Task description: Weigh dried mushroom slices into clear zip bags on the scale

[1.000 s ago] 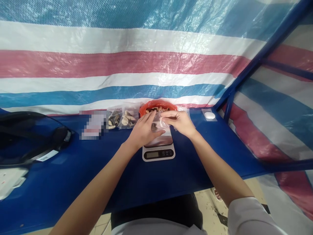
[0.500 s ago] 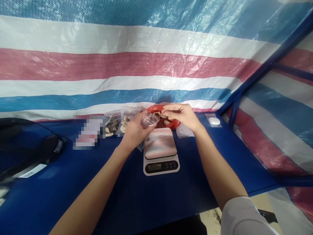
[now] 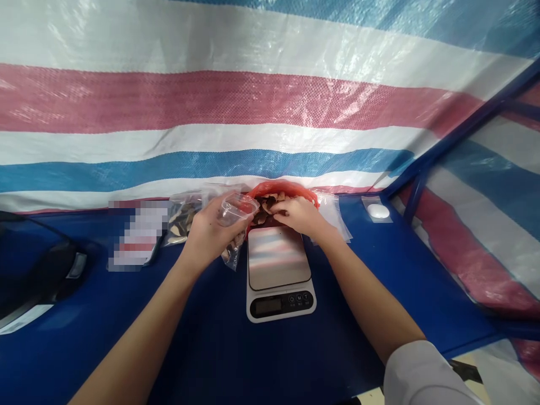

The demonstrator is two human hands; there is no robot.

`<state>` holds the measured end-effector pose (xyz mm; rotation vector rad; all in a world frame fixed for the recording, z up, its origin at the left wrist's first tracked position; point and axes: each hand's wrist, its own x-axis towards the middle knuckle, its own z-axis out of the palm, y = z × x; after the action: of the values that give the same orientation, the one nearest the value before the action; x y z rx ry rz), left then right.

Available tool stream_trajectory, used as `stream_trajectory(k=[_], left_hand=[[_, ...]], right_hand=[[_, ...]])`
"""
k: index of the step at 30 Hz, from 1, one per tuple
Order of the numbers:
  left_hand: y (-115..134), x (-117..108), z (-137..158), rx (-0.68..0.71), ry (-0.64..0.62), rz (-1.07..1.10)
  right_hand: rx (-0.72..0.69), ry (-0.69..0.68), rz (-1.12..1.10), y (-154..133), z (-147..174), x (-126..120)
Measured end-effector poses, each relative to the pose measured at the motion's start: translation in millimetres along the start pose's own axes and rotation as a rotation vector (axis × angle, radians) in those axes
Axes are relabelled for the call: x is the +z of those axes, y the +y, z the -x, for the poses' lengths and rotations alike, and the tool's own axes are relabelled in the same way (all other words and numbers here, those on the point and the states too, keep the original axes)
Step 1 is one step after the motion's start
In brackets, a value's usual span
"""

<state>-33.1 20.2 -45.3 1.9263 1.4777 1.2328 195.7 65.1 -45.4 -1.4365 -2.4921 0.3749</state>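
Note:
My left hand is closed around a clear plastic cup, tilted with its mouth toward the red bag. My right hand reaches into the open red plastic bag, fingers curled and closed on dried slices, brown and cream in colour. How many pieces it grips is hidden. Just in front of the bag stands a white kitchen scale with a bare metal platform and a dark display. Beside my left hand lie clear zip bags holding similar slices.
Flat clear bags lie right of the red bag, and a small white oval object sits farther right. A pixelated phone-like object and a black item with a strap are at left. Striped sheeting rises behind the blue table.
My right hand has moved down deeper into the red bag among the slices. My left hand and the cup have shifted slightly left, and the camera view has tilted down.

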Motion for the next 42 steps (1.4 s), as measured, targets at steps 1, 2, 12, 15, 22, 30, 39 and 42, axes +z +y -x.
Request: stream_trajectory(k=[1,2,12,15,22,30,39,42], left_hand=[[-1,0,0,0.001,0.000,0.001],[-2,0,0,0.003,0.000,0.002],[-2,2,1,0.018,-0.013,0.024],[0,2,2,0.009,-0.019,0.019],[4,5,3,0.031,-0.034,0.022],[12,7,3,0.060,-0.050,0.028],[14,9,5,0.064,-0.052,0.071],[13,9,5,0.056,-0.058,0.054]], right_hand=[[-0.006,-0.004,0.030,-1,-1,2],[-0.009,-0.007,0.053,0,-1,3],[0.054,-0.047,0.291,10,7,-8],[0.091,-0.074,0.334,5,8,-7],[0.104,-0.079,0.323,4,7,-4],[0.094,-0.118,0.325,7,6,-2],[0.026,-0.075,0.313,12,8,-1],[0.029,-0.049,0.289,13,9,-2]])
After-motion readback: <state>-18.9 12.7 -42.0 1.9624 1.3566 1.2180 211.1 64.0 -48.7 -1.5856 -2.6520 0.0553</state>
